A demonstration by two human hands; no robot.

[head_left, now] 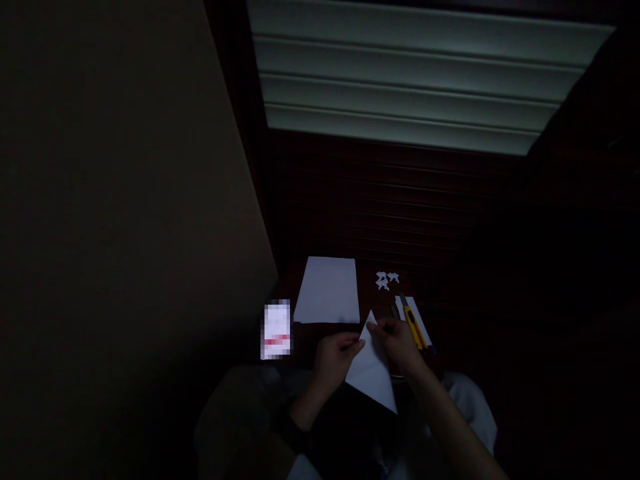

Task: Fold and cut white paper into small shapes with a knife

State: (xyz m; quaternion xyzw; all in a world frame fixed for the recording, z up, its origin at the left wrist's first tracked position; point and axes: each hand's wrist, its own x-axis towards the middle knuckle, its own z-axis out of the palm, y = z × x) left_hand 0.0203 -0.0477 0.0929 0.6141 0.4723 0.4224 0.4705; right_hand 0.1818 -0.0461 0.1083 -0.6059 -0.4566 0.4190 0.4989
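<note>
Both of my hands hold a folded white sheet of paper over my lap, in front of a dark table. My left hand pinches its left edge. My right hand grips the upper corner of the same sheet. The paper forms a pointed, triangular shape. The room is dim, so finger detail is hard to see.
A flat stack of white paper lies on the dark table beyond my hands. Small white folded paper shapes sit to its right. A yellow utility knife lies on a paper strip. A blurred lit card is at left. A wall rises on the left.
</note>
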